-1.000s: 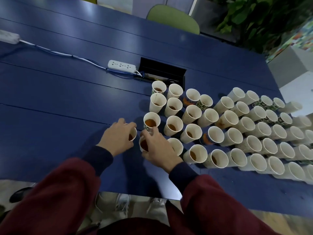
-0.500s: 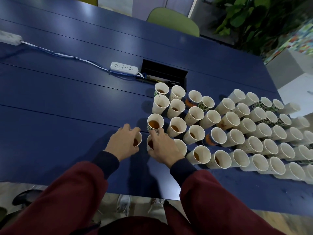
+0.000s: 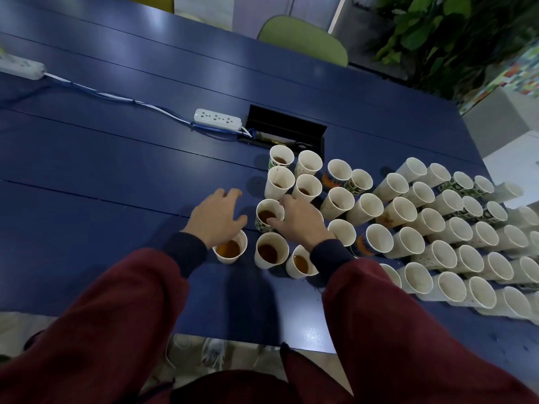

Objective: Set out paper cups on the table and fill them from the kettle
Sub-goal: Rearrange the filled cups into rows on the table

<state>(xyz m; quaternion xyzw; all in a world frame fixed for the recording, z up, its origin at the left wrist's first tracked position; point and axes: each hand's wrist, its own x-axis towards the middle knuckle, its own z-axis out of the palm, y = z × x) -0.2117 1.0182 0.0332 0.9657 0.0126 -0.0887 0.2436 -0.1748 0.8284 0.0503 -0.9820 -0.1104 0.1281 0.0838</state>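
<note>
Head view: the paper cups stand packed in rows, many touching, on the right part of the blue table, reaching close to its near edge. Those at the left end of the block hold brown liquid, and most of the rest look empty. No kettle is in view.

The right hand has thumb and forefinger curled round the upper wall of a patterned cup, which is about half full. The left hand hangs with fingers spread and loose, holding nothing. Its heel is over a plain cup of liquid near the table's near edge, and contact cannot be told.

Such cups are probably light and thin-walled, so a hard squeeze would likely buckle the wall and push liquid over the rim. The liquid adds a little weight low down, but it can slop if a cup is jerked. The safest hold seems to be a gentle pinch on opposite sides of the wall, just below the stiffer rolled rim. A cup should then be lifted straight up, since close neighbours could easily tip.
</note>
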